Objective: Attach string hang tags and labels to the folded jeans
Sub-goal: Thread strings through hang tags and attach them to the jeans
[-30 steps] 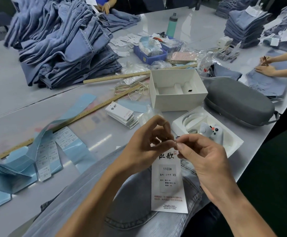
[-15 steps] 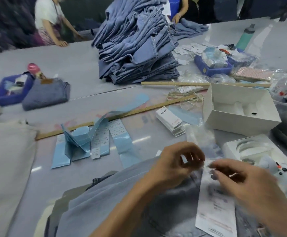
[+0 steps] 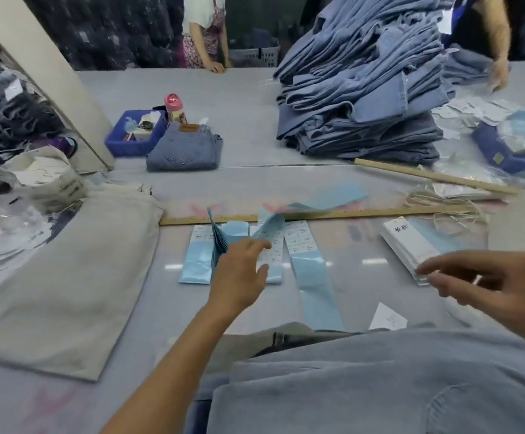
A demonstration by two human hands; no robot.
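Head view: left hand [image 3: 242, 270] spread, fingertips on blue label strips [image 3: 270, 252] beside a wooden ruler [image 3: 348, 213]; right hand [image 3: 486, 283] (blurred) seemingly spread near stacked hang tags [image 3: 406, 242].

Two bare forearms enter from the near edge. The left forearm [image 3: 173, 364] is uncovered from elbow to wrist, with no sleeve, watch or bracelet, and the left hand [image 3: 239, 274] wears no glove or ring. The right hand [image 3: 499, 286], blurred at the right edge, is also ungloved, its wrist bare.
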